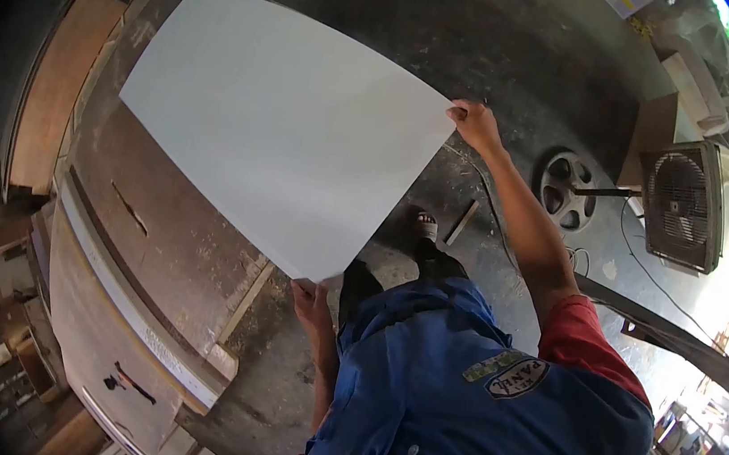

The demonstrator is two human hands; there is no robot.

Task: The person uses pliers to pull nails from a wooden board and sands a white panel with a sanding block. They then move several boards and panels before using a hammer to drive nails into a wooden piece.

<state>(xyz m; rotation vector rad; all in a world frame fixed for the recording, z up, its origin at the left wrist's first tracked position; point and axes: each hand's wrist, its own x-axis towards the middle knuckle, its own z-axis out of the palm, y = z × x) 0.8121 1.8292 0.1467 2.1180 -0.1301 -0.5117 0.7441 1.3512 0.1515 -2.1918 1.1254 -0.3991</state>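
A large white sheet [295, 130] stretches out in front of me, its far end over a brown wooden worktop [177, 215]. At its near lower corner, my left hand [313, 301] is closed on the edge. The upper near corner is pinched in my right hand [477, 125], with the arm reaching out. Part of the worktop is hidden beneath the sheet.
A fan [680, 205] on a stand with a round base [567, 189] is at the right, with cables on the floor. A small wooden strip [462, 222] lies near my foot. A long white-edged rail [136, 300] borders the worktop. Wooden boards [63, 94] stand left.
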